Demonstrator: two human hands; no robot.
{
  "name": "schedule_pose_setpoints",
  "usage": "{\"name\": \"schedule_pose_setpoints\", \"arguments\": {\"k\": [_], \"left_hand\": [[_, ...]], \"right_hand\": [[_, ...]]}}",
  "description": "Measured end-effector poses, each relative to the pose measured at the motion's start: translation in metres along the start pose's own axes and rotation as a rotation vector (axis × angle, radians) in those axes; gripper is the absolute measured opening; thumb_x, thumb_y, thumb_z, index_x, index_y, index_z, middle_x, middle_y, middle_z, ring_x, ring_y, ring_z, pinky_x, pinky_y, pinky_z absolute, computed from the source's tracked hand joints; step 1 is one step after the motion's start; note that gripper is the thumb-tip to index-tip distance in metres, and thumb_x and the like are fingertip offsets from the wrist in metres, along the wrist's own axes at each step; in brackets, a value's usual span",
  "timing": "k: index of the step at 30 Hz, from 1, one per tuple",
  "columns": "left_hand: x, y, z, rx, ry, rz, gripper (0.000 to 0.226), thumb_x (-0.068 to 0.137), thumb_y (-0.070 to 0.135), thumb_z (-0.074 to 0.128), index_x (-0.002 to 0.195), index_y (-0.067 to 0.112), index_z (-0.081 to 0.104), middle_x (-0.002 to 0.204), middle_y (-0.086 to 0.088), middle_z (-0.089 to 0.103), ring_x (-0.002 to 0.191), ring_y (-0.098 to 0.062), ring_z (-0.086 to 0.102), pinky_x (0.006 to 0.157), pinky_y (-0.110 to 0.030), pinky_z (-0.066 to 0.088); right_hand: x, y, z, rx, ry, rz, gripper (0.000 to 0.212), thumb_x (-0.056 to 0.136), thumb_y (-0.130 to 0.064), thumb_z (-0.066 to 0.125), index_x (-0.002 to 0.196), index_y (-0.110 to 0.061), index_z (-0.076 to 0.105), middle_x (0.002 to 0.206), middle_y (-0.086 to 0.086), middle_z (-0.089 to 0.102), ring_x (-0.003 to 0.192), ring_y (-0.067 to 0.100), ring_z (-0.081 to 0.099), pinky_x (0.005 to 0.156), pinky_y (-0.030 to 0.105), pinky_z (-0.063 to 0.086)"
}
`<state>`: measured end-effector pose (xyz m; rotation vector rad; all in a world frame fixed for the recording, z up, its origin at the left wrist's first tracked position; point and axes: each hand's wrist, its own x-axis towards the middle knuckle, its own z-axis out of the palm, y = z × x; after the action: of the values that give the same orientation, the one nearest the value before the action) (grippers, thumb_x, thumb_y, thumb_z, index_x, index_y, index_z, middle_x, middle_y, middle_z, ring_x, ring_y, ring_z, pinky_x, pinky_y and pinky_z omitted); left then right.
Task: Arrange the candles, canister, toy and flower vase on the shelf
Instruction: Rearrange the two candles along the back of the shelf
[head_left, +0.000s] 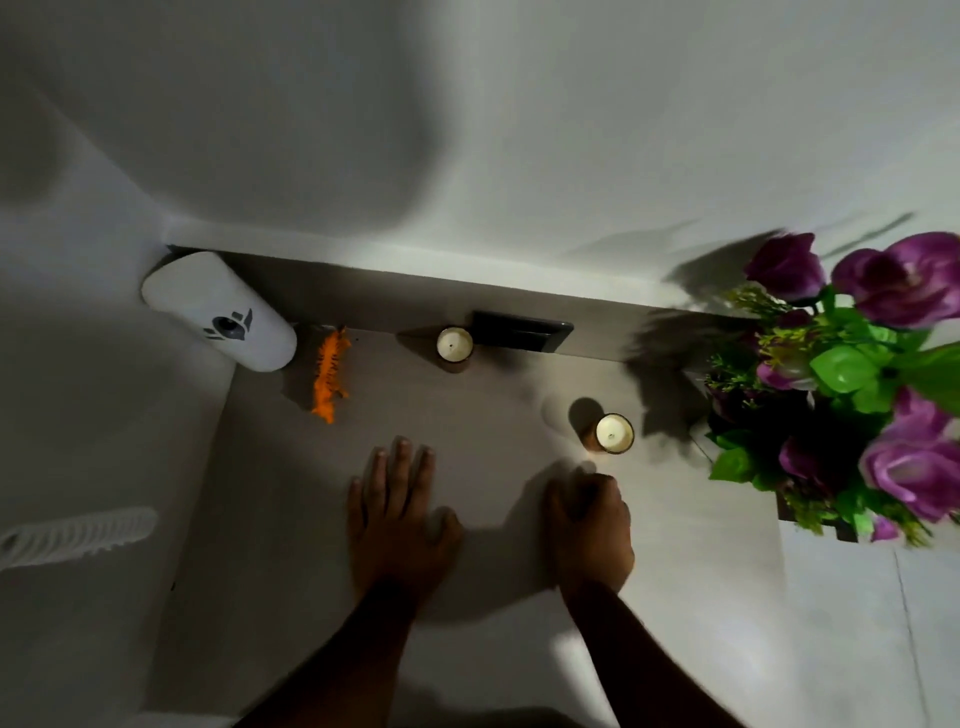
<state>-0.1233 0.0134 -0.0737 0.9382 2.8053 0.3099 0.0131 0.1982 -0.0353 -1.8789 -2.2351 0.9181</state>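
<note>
Head view: toy (330, 374) lies lengthwise toward the wall (519, 156); left hand (400, 530) fingers (402, 467) straight, right hand (589, 530) fingers (597, 493) curled.

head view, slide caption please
Left hand open over grey shelf, right hand curled near white candle; white canister, orange toy, purple flowers around.

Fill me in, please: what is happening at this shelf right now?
A person is at the shelf with nothing visibly in hand. The left hand lies flat on it with straight fingers. The right hand, fingers curled, sits just short of the nearer candle. The white canister is in the back left corner with the orange toy beside it. A second candle is by the back wall, and the purple flowers are at the right end.
</note>
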Motion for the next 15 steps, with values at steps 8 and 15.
{"name": "schedule_pose_setpoints", "arguments": {"k": [8, 15], "left_hand": [[0.023, 0.041, 0.009, 0.03, -0.044, 0.125, 0.102, 0.085, 0.07, 0.061, 0.172, 0.032, 0.025, 0.184, -0.004, 0.013, 0.169, -0.035, 0.008, 0.132, -0.065, 0.008], [0.03, 0.051, 0.016, -0.003, -0.034, 0.121, 0.098, 0.088, 0.064, 0.058, 0.173, 0.029, 0.024, 0.183, -0.007, 0.012, 0.168, -0.036, 0.01, 0.131, -0.064, 0.01]], "right_hand": [[0.049, -0.046, -0.005, 0.386, 0.13, 0.163, 0.056, 0.084, -0.052, 0.074, 0.13, -0.038, 0.045, 0.131, 0.002, 0.069, 0.118, 0.039, 0.068, 0.1, 0.052, 0.055], [0.085, -0.086, 0.007, 0.257, 0.085, -0.119, 0.049, 0.089, -0.044, 0.075, 0.132, -0.026, 0.059, 0.13, 0.005, 0.066, 0.116, 0.037, 0.067, 0.093, 0.046, 0.056]]}}
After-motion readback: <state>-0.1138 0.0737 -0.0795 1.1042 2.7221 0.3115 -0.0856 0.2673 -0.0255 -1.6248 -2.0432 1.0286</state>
